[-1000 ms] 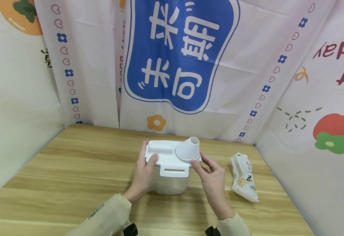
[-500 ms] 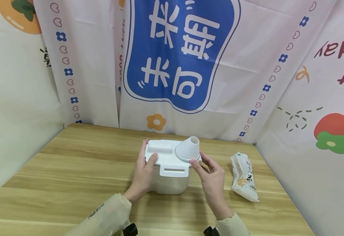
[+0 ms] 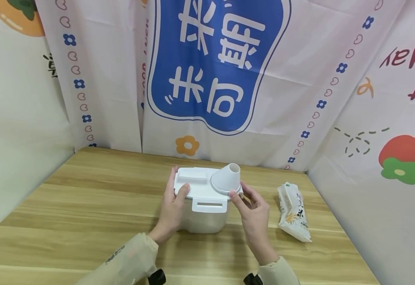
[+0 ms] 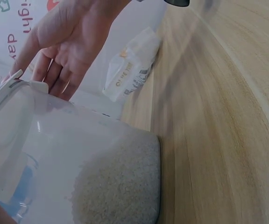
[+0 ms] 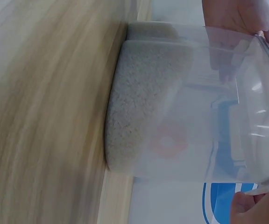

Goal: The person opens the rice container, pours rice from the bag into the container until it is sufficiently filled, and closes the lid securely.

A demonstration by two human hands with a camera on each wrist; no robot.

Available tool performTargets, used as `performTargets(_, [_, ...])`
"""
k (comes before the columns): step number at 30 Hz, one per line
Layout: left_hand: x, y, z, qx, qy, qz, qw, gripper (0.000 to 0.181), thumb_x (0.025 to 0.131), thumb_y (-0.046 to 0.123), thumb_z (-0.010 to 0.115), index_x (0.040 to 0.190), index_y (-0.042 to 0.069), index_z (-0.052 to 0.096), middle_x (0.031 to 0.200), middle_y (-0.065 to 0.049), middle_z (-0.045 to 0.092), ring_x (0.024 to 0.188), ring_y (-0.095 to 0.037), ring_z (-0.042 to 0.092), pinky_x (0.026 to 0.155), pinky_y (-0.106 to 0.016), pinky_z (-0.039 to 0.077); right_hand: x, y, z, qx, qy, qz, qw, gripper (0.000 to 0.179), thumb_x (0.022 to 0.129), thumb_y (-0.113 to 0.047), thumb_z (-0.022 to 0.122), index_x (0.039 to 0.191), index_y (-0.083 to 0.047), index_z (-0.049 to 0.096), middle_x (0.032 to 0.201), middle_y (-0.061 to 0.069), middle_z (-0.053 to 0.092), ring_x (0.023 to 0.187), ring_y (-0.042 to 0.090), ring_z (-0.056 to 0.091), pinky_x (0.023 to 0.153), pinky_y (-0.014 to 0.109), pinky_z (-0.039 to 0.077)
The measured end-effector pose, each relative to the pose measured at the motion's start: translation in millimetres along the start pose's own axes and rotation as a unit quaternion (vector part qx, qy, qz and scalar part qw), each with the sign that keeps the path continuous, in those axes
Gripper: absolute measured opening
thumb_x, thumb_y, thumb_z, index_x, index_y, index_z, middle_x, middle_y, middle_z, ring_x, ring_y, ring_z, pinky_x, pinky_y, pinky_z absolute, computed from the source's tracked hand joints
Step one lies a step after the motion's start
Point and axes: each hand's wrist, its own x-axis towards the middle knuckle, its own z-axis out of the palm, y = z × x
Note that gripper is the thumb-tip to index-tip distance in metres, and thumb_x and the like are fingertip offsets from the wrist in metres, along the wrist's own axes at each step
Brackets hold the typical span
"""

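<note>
A clear rice storage container, partly filled with white rice, stands upright on the table. Its white lid lies on top, with a cone-shaped spout at the right end and a slotted latch hanging at the front. My left hand grips the left end, thumb on the lid's top and the other fingers round the side, mostly hidden. At the right end, my right hand pinches the lid's edge beside the spout, thumb on top and fingers bent below.
A white printed rice bag lies on the wood-grain table, right of the container. Printed cloth hangings stand behind the table and along both sides.
The head view has shifted very slightly. Both hands keep their hold on the container, and neither it nor the bag has visibly moved on the table.
</note>
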Motion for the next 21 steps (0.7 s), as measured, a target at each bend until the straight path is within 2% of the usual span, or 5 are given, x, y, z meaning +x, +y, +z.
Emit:
performTargets(7, [-0.8, 1.3, 3.1, -0.001, 0.014, -0.004, 0.9999, 0.064, 0.102, 0.015, 0.046, 0.157, 0.007, 0.015, 0.159, -0.006, 0.024, 0.141, -0.019, 0.026, 0.117, -0.038, 0.020, -6.1, -1.5, 3.0, -0.007, -0.002, -0.002, 1.0000, 0.046, 0.086, -0.013, 0.078, 0.128, -0.002, 0.063, 0.123, 0.012, 0.064, 0.111, 0.027, 0.061, 0.091, 0.032, 0.053])
performTargets(10, [-0.2, 0.9, 1.4, 0.009, 0.010, -0.006, 0.9999, 0.065, 0.102, 0.017, 0.046, 0.157, 0.006, 0.014, 0.159, -0.007, 0.024, 0.141, -0.019, 0.026, 0.117, -0.038, 0.019, -6.5, -3.9, 3.3, -0.019, -0.003, 0.003, 0.9998, 0.046, 0.086, -0.013, 0.078, 0.129, -0.002, 0.063, 0.123, 0.013, 0.064, 0.111, 0.027, 0.061, 0.091, 0.031, 0.053])
performTargets(15, [3.7, 1.5, -7.1, -0.005, -0.029, -0.011, 0.9995, 0.067, 0.102, 0.014, 0.049, 0.156, 0.004, 0.012, 0.155, -0.016, 0.029, 0.135, -0.027, 0.034, 0.115, -0.043, 0.024, -3.2, -8.2, 0.8, -0.024, -0.008, 0.029, 0.9993, 0.048, 0.084, -0.016, 0.081, 0.127, -0.002, 0.065, 0.123, 0.013, 0.064, 0.112, 0.026, 0.061, 0.090, 0.031, 0.054])
performTargets(18, [8.2, 0.8, -16.4, -0.015, -0.053, -0.020, 0.9983, 0.063, 0.103, 0.016, 0.048, 0.155, -0.001, 0.016, 0.153, -0.022, 0.030, 0.136, -0.032, 0.034, 0.115, -0.045, 0.024, -4.0, -11.8, 0.8, -0.024, -0.010, 0.056, 0.9981, 0.051, 0.082, -0.020, 0.082, 0.127, -0.002, 0.064, 0.123, 0.013, 0.064, 0.113, 0.026, 0.060, 0.091, 0.030, 0.053])
performTargets(21, [14.4, -0.1, -27.2, -0.025, -0.077, -0.032, 0.9962, 0.058, 0.105, 0.024, 0.040, 0.153, -0.004, 0.022, 0.155, -0.020, 0.028, 0.142, -0.030, 0.026, 0.117, -0.044, 0.020, -9.5, -16.6, 2.5, -0.038, 0.004, 0.089, 0.9953, 0.055, 0.082, -0.025, 0.082, 0.127, 0.000, 0.062, 0.122, 0.014, 0.063, 0.113, 0.025, 0.059, 0.092, 0.027, 0.052])
